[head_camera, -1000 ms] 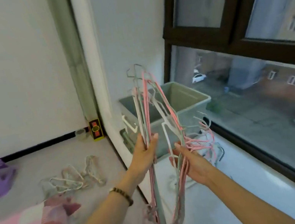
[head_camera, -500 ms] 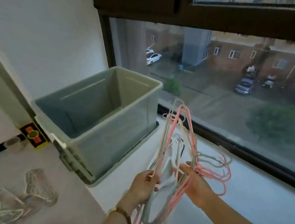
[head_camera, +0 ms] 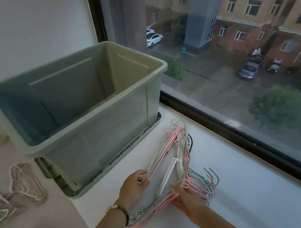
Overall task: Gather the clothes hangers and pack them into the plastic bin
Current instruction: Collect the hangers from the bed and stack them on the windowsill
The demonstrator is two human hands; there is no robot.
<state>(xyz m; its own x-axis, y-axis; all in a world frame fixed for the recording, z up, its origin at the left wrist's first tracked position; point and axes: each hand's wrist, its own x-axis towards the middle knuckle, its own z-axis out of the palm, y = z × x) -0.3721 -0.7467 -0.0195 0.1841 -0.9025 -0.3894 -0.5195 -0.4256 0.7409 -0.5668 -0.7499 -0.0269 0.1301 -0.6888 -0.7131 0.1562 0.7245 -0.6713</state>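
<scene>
The white window sill (head_camera: 238, 188) ran beneath both hands. The grey-green plastic bin (head_camera: 107, 125) stood upright and open on the sill, just beyond the left hand (head_camera: 133, 186). The hangers (head_camera: 177, 135), a pink, green and white bundle, were held low over the sill between the hands; contact with the sill could not be confirmed. The left hand gripped the bundle's arms, fingers curled round them. The right hand (head_camera: 187, 199) clasped the pink bars beside the fanned hooks. Loose hangers (head_camera: 25, 180) lay on the floor, well left of the left hand. A beaded bracelet (head_camera: 122, 211) circled the left wrist.
</scene>
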